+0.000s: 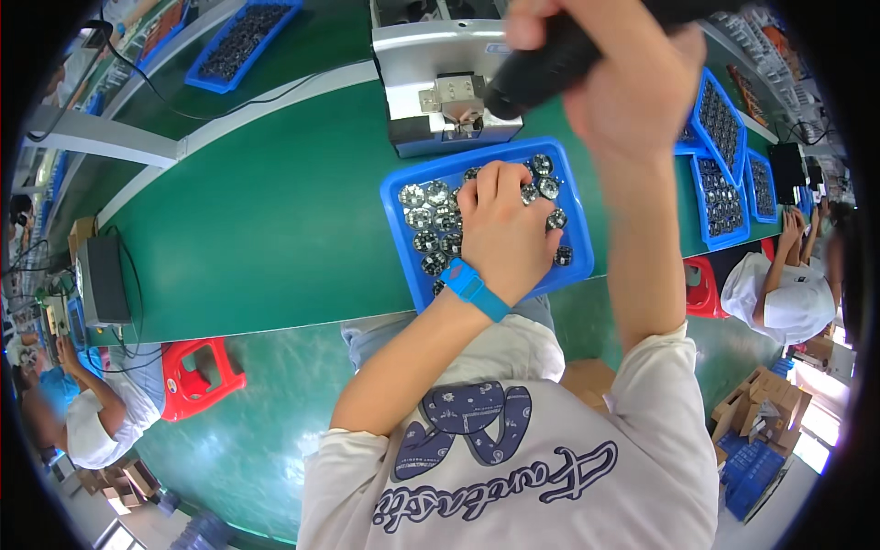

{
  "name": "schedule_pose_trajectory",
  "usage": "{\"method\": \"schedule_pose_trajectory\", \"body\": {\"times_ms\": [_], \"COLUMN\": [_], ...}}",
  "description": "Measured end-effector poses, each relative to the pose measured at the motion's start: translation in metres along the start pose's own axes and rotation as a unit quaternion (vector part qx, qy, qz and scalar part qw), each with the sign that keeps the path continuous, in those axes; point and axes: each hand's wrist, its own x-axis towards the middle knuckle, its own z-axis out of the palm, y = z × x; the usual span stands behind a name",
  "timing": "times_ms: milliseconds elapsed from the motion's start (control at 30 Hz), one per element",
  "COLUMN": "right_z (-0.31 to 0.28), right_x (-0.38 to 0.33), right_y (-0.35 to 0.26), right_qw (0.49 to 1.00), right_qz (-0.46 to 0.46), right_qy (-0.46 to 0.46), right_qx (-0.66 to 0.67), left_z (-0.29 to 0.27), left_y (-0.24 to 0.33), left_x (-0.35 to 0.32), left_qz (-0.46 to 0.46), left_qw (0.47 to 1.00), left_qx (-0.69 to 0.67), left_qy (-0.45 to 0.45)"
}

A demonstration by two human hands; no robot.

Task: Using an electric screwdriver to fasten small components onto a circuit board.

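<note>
A blue tray (396, 225) of small round parts with dark and silvery faces (425, 241) stands at the table's near edge. Over its middle lies my left hand (504, 225), fingers stretched forward onto the parts and thumb apart to the right. Whether a fingertip pinches one part is hidden. My right hand (632, 96) is raised, blurred, with its fingers wrapped round a thick black electric screwdriver (550, 69). The screwdriver's tapered nose points left, in front of a metal fixture (458, 99) behind the tray; no bit can be made out.
Blue trays (724, 206) filled with parts stand on the right of the green table (275, 220). Another tray (240, 46) lies at the far left. Co-workers sit left (101, 412) and right (779, 289), near red stools (202, 378). A dark box (103, 280) stands at the left end.
</note>
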Motion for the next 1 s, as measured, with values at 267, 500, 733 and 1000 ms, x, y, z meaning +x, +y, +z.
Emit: {"method": "schedule_pose_trajectory", "body": {"times_ms": [267,500,733,1000], "right_z": [0.003,-0.001,-0.058,-0.126], "right_x": [0.005,-0.016,-0.051,-0.043], "right_y": [0.039,-0.007,-0.046,0.015], "right_qw": [0.984,0.974,0.928,0.994], "right_qz": [-0.004,0.096,0.075,-0.087], "right_qy": [-0.010,0.085,0.248,0.067], "right_qx": [-0.177,-0.189,-0.267,-0.021], "left_z": [0.003,0.000,-0.010,-0.004], "left_y": [0.001,-0.002,0.004,0.009], "left_x": [0.001,0.001,0.005,0.014], "left_qz": [0.012,0.001,-0.003,0.047], "left_qw": [1.000,1.000,1.000,0.998], "left_qx": [-0.004,0.020,-0.008,0.042], "left_qy": [-0.007,-0.003,-0.011,0.026]}}
